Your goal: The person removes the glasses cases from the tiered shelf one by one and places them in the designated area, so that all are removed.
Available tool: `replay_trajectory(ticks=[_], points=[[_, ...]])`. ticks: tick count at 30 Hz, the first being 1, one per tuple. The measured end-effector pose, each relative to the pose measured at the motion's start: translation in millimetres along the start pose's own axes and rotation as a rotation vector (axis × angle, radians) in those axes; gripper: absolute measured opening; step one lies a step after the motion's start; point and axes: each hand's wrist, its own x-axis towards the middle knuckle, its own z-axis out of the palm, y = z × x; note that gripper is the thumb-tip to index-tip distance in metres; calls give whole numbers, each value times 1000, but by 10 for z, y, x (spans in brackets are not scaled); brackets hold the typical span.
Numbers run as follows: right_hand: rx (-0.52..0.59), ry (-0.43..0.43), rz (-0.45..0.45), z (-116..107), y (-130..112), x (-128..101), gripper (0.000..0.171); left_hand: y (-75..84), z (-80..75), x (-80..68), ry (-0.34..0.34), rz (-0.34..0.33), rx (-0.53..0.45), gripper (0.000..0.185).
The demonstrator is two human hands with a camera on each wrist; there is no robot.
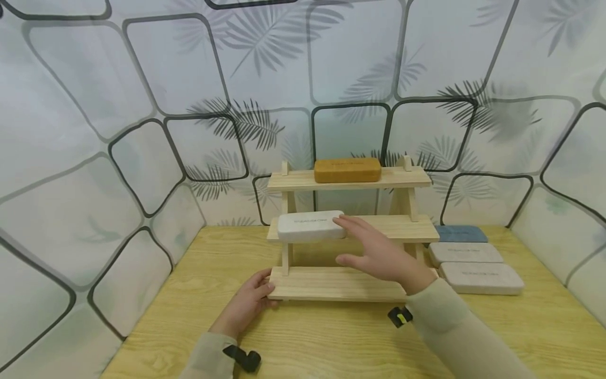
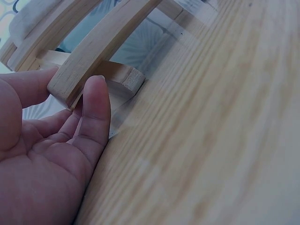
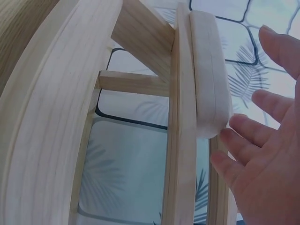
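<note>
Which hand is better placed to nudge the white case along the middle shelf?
Right hand: its open fingers touch the white case end. The left hand rests at the bottom shelf corner.

Three-tier rack (image 1: 331,284) on the worktop (image 1: 331,342), cases on and beside it

At our right fingers (image 1: 347,223), one case (image 1: 307,226) lies on the middle shelf; another case (image 1: 347,170) sits on the top shelf above them. Our left fingers (image 1: 262,287) meet the bottom shelf's left end. Three cases (image 1: 468,260) lie on the worktop, right of the rack.
</note>
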Motion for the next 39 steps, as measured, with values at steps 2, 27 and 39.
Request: replay_trajectory(ticks=[2, 27, 39], points=[[-4, -1, 10, 17, -3, 29, 84, 1, 3, 2, 0, -4, -4, 60], [14, 52, 178, 254, 54, 520, 101, -5, -1, 8, 8, -12, -13, 61], [-3, 106, 308, 355, 26, 621, 107, -22, 1, 20, 12, -2, -21, 58]])
